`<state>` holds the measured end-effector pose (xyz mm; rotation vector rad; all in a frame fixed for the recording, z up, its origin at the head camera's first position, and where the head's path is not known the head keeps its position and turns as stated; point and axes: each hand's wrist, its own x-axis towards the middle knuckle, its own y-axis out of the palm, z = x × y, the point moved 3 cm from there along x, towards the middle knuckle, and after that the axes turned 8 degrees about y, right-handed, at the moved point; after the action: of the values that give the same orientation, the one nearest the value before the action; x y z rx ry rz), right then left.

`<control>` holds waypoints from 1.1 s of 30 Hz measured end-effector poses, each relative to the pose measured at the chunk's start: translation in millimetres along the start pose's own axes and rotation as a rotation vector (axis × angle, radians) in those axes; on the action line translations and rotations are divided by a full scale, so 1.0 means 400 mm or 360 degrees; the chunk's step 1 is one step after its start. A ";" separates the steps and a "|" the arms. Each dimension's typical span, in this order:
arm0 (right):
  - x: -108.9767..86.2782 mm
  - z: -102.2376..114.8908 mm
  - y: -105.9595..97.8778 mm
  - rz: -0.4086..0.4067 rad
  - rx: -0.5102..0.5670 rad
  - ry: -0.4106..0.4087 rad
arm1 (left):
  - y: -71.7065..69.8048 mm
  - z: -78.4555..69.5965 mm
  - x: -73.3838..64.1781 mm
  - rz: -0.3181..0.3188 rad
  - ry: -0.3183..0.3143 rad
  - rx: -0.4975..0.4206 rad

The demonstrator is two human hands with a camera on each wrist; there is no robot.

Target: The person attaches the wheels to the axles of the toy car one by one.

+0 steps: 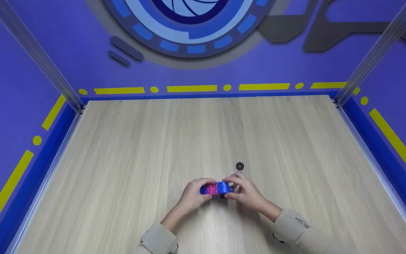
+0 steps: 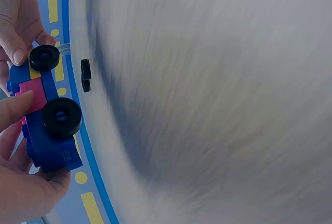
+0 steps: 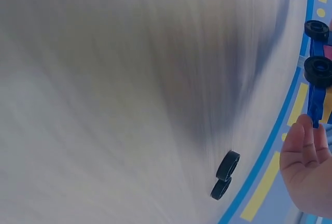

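Both hands hold a toy brick car [image 1: 223, 187] over the table, with a blue base, pink studded brick [image 1: 211, 189] and blue block. Its left end is gripped by my left hand [image 1: 193, 193], thumb and fingers on opposite sides. At the other end, the right hand [image 1: 247, 193] holds the blue block between thumb and fingers. Two black wheels show on the car's side in the left wrist view, a nearer wheel [image 2: 62, 117] and a farther wheel [image 2: 44, 57]. A yellow part [image 2: 34, 72] sits near the farther one. The car's far side is hidden there.
Beyond the right hand, a loose black wheel [image 1: 240, 165] lies on the wooden table [image 1: 125, 151]. The right wrist view shows two loose wheels [image 3: 227, 166] close together. Blue panels [image 1: 203, 76] with yellow marks wall the table at the back and sides.
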<state>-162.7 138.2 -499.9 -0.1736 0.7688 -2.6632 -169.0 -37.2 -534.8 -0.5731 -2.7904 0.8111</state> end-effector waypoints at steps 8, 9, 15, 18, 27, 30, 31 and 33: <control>0.014 -0.066 0.022 -0.0069 -0.0042 0.0023 | 0.002 0.000 0.000 -0.0028 0.0023 0.0031; 0.016 -0.077 0.026 -0.0086 -0.0055 0.0004 | 0.002 -0.001 0.000 -0.0028 0.0024 0.0028; 0.013 -0.094 0.031 -0.0180 -0.0097 -0.0120 | -0.002 0.000 -0.003 -0.0085 0.0030 -0.0029; 0.010 -0.094 0.031 -0.0211 -0.0115 -0.0121 | -0.006 0.005 -0.005 -0.0150 0.0014 -0.0090; 0.004 -0.093 0.031 -0.0292 -0.0127 -0.0114 | -0.011 0.029 -0.010 -0.0216 -0.0093 -0.0310; 0.001 -0.090 0.030 -0.0349 -0.0119 -0.0182 | -0.013 0.037 -0.010 -0.0236 -0.0126 -0.0359; -0.001 -0.090 0.029 -0.0373 -0.0124 -0.0207 | -0.013 0.040 -0.010 -0.0240 -0.0142 -0.0372; -0.002 -0.089 0.028 -0.0420 -0.0125 -0.0256 | -0.014 0.046 -0.009 -0.0242 -0.0160 -0.0401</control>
<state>-166.1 147.2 -536.1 -0.5374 0.8495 -2.8191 -172.3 -51.9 -547.2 -0.3591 -3.0071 0.4745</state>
